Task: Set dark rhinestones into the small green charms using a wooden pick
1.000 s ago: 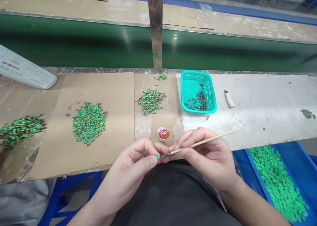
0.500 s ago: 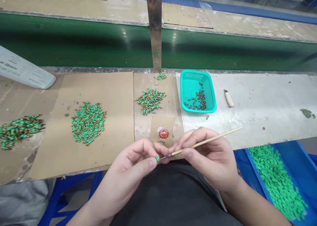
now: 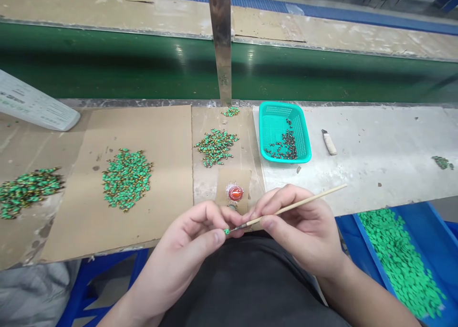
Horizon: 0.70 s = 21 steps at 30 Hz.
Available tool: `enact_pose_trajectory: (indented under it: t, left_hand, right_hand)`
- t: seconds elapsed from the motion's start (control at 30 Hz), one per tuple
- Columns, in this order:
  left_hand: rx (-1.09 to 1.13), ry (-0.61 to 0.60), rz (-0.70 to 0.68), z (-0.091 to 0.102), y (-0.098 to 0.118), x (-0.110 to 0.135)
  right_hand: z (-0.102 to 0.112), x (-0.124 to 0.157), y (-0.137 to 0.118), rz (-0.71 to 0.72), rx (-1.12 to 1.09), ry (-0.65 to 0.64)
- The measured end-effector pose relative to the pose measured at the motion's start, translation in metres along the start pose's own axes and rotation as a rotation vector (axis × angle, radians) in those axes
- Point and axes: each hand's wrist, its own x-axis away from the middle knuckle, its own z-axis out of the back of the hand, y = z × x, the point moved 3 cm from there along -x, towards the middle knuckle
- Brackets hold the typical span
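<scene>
One tiny green plastic piece [image 3: 226, 231] is pinched in the closed fingers of the left hand [image 3: 186, 250], just off the tabletop [image 3: 375, 174] edge, touched by the thin wooden brush [image 3: 296, 204] gripped in the right hand [image 3: 304, 231]; it could be dropped if the pinch slackened.

Black shirt [image 3: 250, 284], bare forearms [image 3: 361, 296].

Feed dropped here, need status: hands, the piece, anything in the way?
Left hand grip shut on tiny green piece. Right hand holds thin wooden-handled brush, tip at the piece. Small round red pot just beyond; nothing between.
</scene>
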Motion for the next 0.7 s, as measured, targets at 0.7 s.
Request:
enact_pose_trajectory:
  t: [0.7]
  left_hand:
    - [-0.009, 0.011, 0.025, -0.0001, 0.0003, 0.0007]
  right_hand:
    - [0.0003, 0.0009, 0.0010, -0.016, -0.027, 0.006]
